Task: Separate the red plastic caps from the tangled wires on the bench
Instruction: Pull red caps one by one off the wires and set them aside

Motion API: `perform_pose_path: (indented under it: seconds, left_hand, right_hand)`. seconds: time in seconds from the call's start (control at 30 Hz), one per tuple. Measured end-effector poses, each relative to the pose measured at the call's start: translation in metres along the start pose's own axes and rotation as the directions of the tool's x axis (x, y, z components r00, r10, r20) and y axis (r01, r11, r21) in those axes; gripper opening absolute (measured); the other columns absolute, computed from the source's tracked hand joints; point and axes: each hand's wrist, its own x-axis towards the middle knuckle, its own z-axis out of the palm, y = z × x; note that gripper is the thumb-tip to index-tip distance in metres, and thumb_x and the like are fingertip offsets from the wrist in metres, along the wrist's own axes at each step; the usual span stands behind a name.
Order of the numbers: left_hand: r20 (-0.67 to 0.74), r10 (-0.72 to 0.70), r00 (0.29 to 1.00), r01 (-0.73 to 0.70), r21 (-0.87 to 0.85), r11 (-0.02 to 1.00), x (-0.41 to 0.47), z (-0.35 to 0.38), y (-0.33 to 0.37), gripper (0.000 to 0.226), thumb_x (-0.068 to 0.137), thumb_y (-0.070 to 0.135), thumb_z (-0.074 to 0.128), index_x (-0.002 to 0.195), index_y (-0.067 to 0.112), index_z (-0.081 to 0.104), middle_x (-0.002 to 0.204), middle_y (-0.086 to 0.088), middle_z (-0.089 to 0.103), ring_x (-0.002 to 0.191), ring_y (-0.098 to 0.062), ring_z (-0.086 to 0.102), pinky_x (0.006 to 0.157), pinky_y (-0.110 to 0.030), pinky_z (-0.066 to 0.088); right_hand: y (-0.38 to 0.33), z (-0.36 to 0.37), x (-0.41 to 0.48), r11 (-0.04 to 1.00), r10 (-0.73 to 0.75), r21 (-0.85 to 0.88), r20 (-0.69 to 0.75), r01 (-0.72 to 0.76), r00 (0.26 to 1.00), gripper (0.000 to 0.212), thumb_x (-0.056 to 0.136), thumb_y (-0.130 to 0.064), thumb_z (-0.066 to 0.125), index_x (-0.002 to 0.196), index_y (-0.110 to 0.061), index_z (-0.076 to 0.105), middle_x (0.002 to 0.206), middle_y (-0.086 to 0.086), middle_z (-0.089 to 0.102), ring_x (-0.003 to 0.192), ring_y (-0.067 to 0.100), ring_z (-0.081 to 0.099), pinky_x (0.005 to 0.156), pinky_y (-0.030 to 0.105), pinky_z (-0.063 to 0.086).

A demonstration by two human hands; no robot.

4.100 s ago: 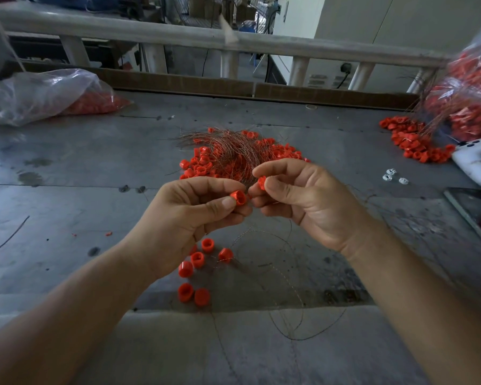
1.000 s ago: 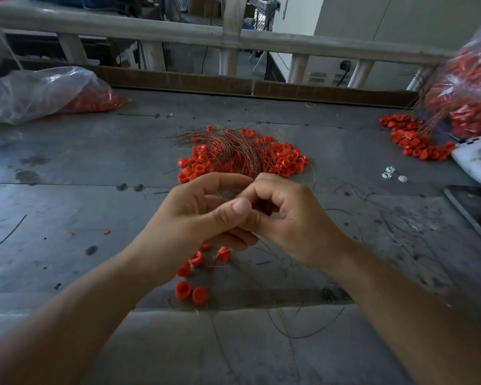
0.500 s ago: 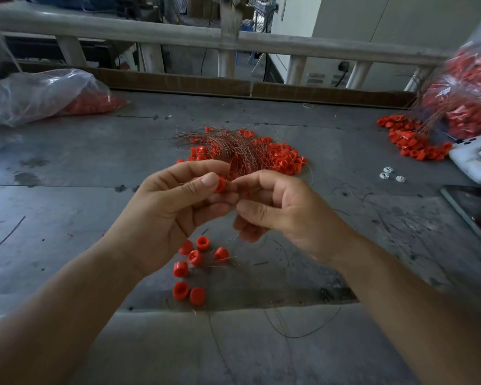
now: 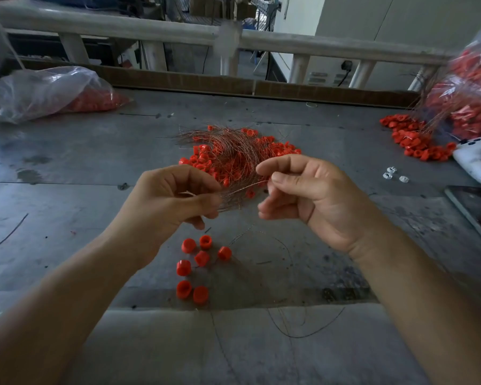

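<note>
A: Hands?
B: Left hand [image 4: 167, 201] curled, thumb and fingers [image 4: 195, 176] pinching one end of a thin wire [image 4: 245, 187]; right hand [image 4: 306, 195] pinching the other end, remaining fingers loosely bent.
A: Caps?
B: Red caps [image 4: 203, 159] heaped under tangled wires [image 4: 228, 143] just beyond the hands, mid-surface [image 4: 67, 168]; seven loose caps [image 4: 202, 258] lying nearer, below the left hand.

The left hand [image 4: 172, 201] and right hand [image 4: 311, 195] pinch a wire [image 4: 245, 187] over loose red caps [image 4: 202, 258].
</note>
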Motion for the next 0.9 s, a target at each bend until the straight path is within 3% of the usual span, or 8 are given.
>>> perform_pose_path:
  seconds: [0.1, 0.17, 0.27, 0.33, 0.43, 0.6, 0.77, 0.9]
  left_hand:
    - [-0.014, 0.059, 0.998, -0.056, 0.187, 0.981, 0.000, -0.003, -0.001, 0.020, 0.060, 0.005, 0.072, 0.062, 0.024, 0.071, 0.060, 0.002, 0.065, 0.052, -0.007, 0.059, 0.047, -0.014, 0.047]
    - [-0.015, 0.078, 0.997, -0.069, 0.308, 0.949, -0.001, -0.003, -0.002, 0.035, 0.067, -0.003, 0.071, 0.066, 0.032, 0.071, 0.062, 0.006, 0.067, 0.053, -0.002, 0.059, 0.048, -0.011, 0.045]
    - [-0.019, 0.083, 0.996, -0.069, 0.394, 0.917, 0.000, -0.004, -0.001, 0.039, 0.068, -0.005, 0.070, 0.071, 0.034, 0.070, 0.066, 0.008, 0.069, 0.055, 0.000, 0.061, 0.049, -0.007, 0.043]
    - [-0.026, 0.083, 0.996, -0.066, 0.389, 0.919, 0.000, -0.006, -0.001, 0.039, 0.067, -0.007, 0.069, 0.070, 0.033, 0.070, 0.066, 0.005, 0.070, 0.055, -0.002, 0.061, 0.048, -0.009, 0.044]
    - [-0.013, 0.078, 0.997, -0.066, 0.409, 0.910, 0.000, -0.009, -0.002, 0.037, 0.067, -0.005, 0.070, 0.070, 0.033, 0.070, 0.066, 0.005, 0.070, 0.056, -0.005, 0.062, 0.050, -0.010, 0.047]
    - [0.067, 0.014, 0.998, -0.050, 0.562, 0.825, 0.000, -0.006, -0.011, 0.028, 0.065, 0.010, 0.077, 0.068, 0.036, 0.069, 0.063, 0.012, 0.069, 0.053, -0.006, 0.064, 0.054, -0.013, 0.051]
    - [0.207, -0.041, 0.978, -0.114, 0.681, 0.724, 0.000, -0.001, -0.014, 0.027, 0.066, 0.016, 0.078, 0.060, 0.040, 0.067, 0.059, 0.026, 0.062, 0.053, 0.005, 0.055, 0.050, -0.007, 0.040]
    - [0.220, -0.020, 0.975, -0.140, 0.688, 0.712, 0.000, -0.001, -0.015, 0.022, 0.065, 0.023, 0.078, 0.060, 0.041, 0.067, 0.063, 0.029, 0.061, 0.058, 0.004, 0.054, 0.053, -0.007, 0.040]
  right_hand:
    - [-0.002, -0.003, 0.001, 0.999, 0.035, -0.014, -0.044, -0.036, 0.998, 0.012, 0.082, -0.003, 0.052, 0.086, -0.010, 0.062, 0.057, -0.003, 0.055, 0.037, 0.003, 0.042, 0.036, 0.016, 0.038]
    - [-0.003, -0.008, 0.000, 0.973, 0.020, -0.230, -0.072, -0.036, 0.997, 0.019, 0.086, 0.001, 0.051, 0.082, -0.014, 0.062, 0.056, -0.005, 0.055, 0.035, 0.001, 0.035, 0.034, 0.014, 0.029]
    - [-0.003, -0.011, -0.001, 0.708, 0.007, -0.706, -0.037, -0.031, 0.999, 0.024, 0.084, -0.001, 0.060, 0.077, -0.024, 0.060, 0.059, -0.007, 0.060, 0.051, 0.000, 0.056, 0.053, 0.016, 0.046]
    - [0.000, -0.008, -0.001, 0.579, 0.097, -0.814, 0.013, -0.046, 0.995, 0.025, 0.084, -0.005, 0.062, 0.076, -0.027, 0.058, 0.062, -0.008, 0.061, 0.058, -0.004, 0.058, 0.057, 0.013, 0.046]
    - [0.004, -0.008, 0.000, 0.504, 0.147, -0.861, 0.006, -0.070, 0.989, 0.020, 0.084, -0.011, 0.064, 0.075, -0.027, 0.057, 0.060, -0.010, 0.063, 0.056, -0.009, 0.057, 0.051, 0.005, 0.039]
    - [0.006, -0.017, -0.001, 0.459, 0.231, -0.876, -0.046, -0.151, 0.972, 0.012, 0.083, -0.016, 0.066, 0.075, -0.024, 0.060, 0.061, -0.007, 0.065, 0.050, 0.000, 0.059, 0.047, 0.012, 0.044]
    - [0.009, -0.015, 0.001, 0.344, 0.250, -0.934, -0.006, -0.095, 0.968, 0.009, 0.081, -0.025, 0.067, 0.073, -0.025, 0.062, 0.067, -0.009, 0.065, 0.062, 0.003, 0.062, 0.055, 0.012, 0.046]
    - [0.009, -0.016, 0.001, 0.343, 0.248, -0.935, -0.006, -0.093, 0.969, 0.018, 0.081, -0.037, 0.065, 0.066, -0.029, 0.060, 0.065, -0.014, 0.061, 0.060, -0.006, 0.055, 0.052, 0.009, 0.038]
